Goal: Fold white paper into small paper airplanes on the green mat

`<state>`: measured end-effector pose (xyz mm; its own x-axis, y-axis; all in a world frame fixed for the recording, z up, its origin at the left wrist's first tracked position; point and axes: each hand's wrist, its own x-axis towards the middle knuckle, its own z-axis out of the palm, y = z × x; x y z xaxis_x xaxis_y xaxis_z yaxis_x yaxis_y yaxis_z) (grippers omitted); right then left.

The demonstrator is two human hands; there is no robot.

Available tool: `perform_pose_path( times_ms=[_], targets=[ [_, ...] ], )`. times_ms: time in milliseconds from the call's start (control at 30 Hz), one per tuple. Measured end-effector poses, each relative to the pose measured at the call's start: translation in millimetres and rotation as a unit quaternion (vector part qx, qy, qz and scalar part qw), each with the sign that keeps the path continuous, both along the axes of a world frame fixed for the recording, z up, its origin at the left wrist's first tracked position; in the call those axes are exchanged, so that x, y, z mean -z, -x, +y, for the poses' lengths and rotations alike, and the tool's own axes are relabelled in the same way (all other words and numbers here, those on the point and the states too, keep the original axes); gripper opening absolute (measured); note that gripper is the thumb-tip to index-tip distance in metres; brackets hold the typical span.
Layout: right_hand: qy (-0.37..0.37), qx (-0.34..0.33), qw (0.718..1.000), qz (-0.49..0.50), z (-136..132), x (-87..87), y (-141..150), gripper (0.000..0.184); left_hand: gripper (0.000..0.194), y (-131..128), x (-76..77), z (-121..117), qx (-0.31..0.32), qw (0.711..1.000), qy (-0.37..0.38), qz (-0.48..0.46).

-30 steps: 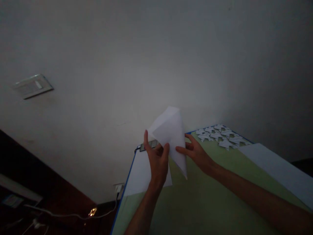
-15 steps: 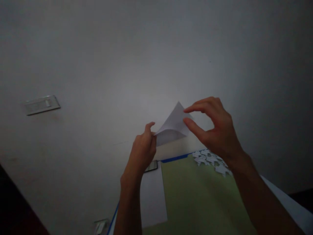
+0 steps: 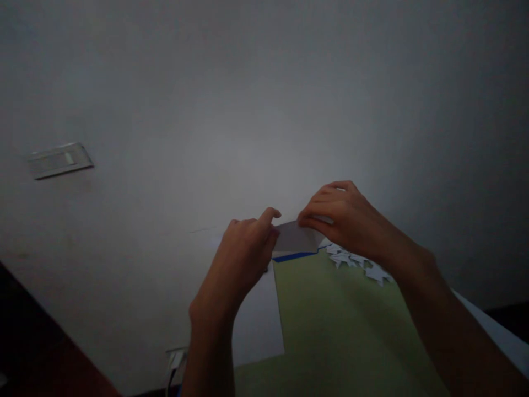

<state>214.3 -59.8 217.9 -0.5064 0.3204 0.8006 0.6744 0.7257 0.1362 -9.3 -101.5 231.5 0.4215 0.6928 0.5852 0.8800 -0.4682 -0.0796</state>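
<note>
Pinching left hand (image 3: 246, 248), right hand (image 3: 345, 215), paper (image 3: 292, 238) partly hidden

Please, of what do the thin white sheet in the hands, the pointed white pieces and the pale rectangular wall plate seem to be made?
Thin white sheet: probably matte paper; thin edge, no shine.
Pointed white pieces: likely matte paper too; flat, with angular outlines.
Pale rectangular wall plate: perhaps smooth plastic; its upper edge shines faintly, but blur leaves this open.
</note>
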Motion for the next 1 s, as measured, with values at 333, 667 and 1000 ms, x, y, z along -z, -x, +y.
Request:
perform_pose_path(
  times_ms=[333, 667, 1000],
  targets=[
    [0.100, -0.114, 0.980, 0.130, -0.4, 0.4, -27.6, 0.013, 0.031, 51.1, -18.3, -33.5, 0.059, 0.976, -0.076, -0.197],
    [0.127, -0.125, 0.947, 0.266, -17.8, -4.7, -16.8, 0.018, 0.062, 23.5, -8.1, 10.1, 0.314, 0.733, 0.046, -0.601],
    [0.131, -0.136, 0.942, 0.279, -24.2, -7.5, -6.2, 0.019, 0.032, -6.0, 2.8, 19.1, 0.310, 0.684, 0.052, -0.658]
  ],
)
